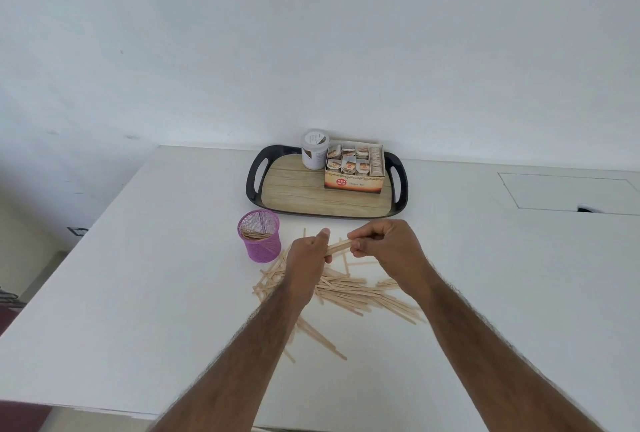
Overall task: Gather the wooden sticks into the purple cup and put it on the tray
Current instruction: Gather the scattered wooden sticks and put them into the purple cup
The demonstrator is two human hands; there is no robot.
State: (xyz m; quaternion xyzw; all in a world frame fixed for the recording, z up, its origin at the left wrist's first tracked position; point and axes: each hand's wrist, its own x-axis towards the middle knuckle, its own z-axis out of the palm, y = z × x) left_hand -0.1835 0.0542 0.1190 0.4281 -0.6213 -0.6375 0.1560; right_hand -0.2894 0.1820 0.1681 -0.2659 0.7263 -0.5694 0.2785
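With our left hand (308,251) and right hand (384,246) both curled around a small bundle of wooden sticks (337,247) above the loose pile (353,289), we should even its ends before lowering it upright into the purple cup (261,241), which stands just in front of the tray (254,175).

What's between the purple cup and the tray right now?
Only a bare strip of white table separates the purple cup from the tray in the head view.
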